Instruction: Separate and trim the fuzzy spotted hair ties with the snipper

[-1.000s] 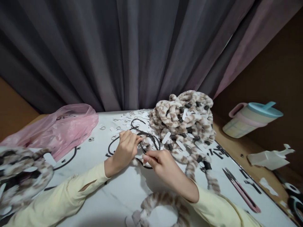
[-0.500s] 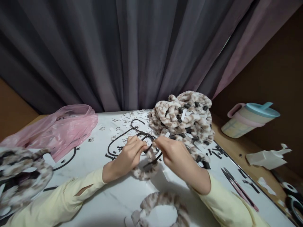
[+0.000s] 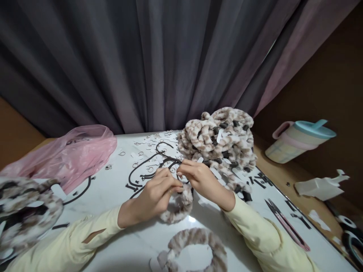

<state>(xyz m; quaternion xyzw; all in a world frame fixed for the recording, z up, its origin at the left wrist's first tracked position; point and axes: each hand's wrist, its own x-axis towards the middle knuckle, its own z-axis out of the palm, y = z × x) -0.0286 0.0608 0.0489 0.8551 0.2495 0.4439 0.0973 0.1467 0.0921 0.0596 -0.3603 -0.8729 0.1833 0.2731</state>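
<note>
My left hand (image 3: 153,194) is closed in a pinch at the top of a small fluffy brown-and-white ring (image 3: 177,213), which stands on the white table beneath my fingers. Just above and to the right, my right hand (image 3: 202,181) has its thumb and fingers pressed together. A dark cord (image 3: 141,162) loops over the table behind both hands and passes close to the right fingertips. What the right fingers pinch is hidden. Nearer to me lies a second fluffy ring (image 3: 218,251) with a pale tag (image 3: 159,261) at its left side.
A pile of fluffy loops (image 3: 224,139) stands at the back right, and another fluffy bundle (image 3: 25,219) at the left by a pink plastic bag (image 3: 85,151). Thread snips (image 3: 289,224) lie at the right. A lidded cup (image 3: 297,141) and a white bottle (image 3: 320,189) are beyond the table edge.
My left hand has moved slightly right and down, onto the top of the small fluffy ring. The right hand has shifted left and up, and the cord between the hands has moved.
</note>
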